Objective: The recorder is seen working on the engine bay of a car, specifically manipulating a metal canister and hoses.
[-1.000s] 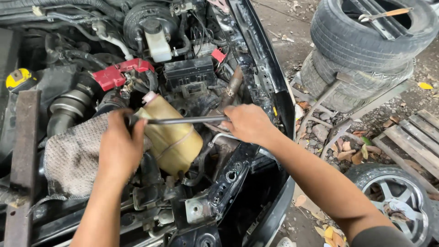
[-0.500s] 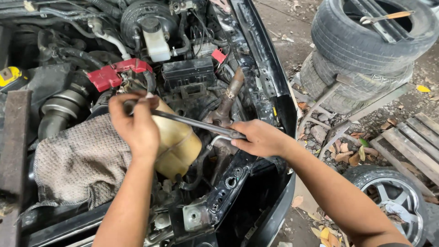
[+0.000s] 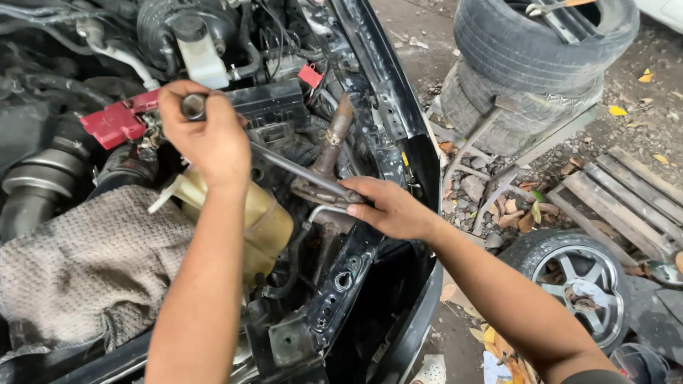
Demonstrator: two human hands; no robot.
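I look down into a car's open engine bay. My left hand [image 3: 206, 135] is wrapped around the handle end of a long metal wrench [image 3: 295, 171], above a yellowish plastic reservoir [image 3: 263, 220]. My right hand [image 3: 388, 210] grips the wrench's other end, the head, pressed down near a rusty pipe stub [image 3: 334, 135] at the bay's right edge. The wrench runs diagonally between the two hands.
A grey woven cloth [image 3: 85, 263] covers the bay's lower left. A red terminal cover [image 3: 114, 124] and a white fluid reservoir [image 3: 203, 64] lie behind. Stacked tyres [image 3: 533, 64], a wooden pallet [image 3: 626, 199] and an alloy wheel [image 3: 576, 277] stand on the ground at right.
My left hand has swung the wrench handle up and away from me, from beside the reservoir to near the red cover. My right hand stayed on the wrench head.
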